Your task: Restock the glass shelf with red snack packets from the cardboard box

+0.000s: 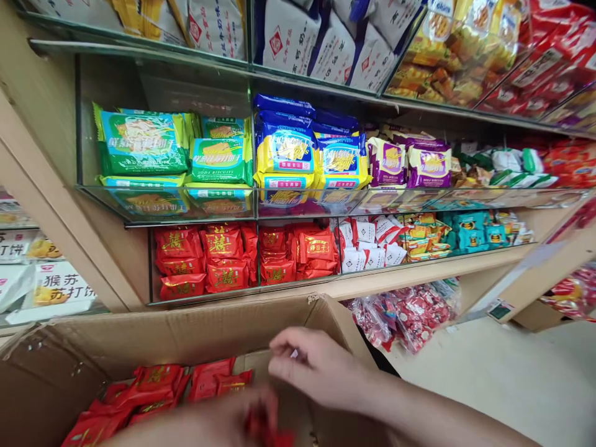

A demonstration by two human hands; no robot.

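Note:
My left hand (pixel 254 410) is low in the cardboard box (pixel 177 332), smeared by motion. Its fingers are bent around a red snack packet (pixel 274 434), which is also blurred. Over the box's right part is my right hand (pixel 316 366), fingers curled and thumb close to the forefinger, with no packet visible in it. Red packets with gold print (pixel 156 382) lie piled in the left of the box, and a few more red packets (pixel 212 375) lie at its back wall. My left forearm hides part of the pile.
Behind the box, a low clear bin holds similar red packets (pixel 226 248), beside white packets (pixel 367 239). Above are green biscuit packs (pixel 142 143), blue-yellow packs (pixel 288 146) and purple packs (pixel 431 164). Bagged goods (pixel 414 316) sit under the shelf, on the floor (pixel 507 379) side.

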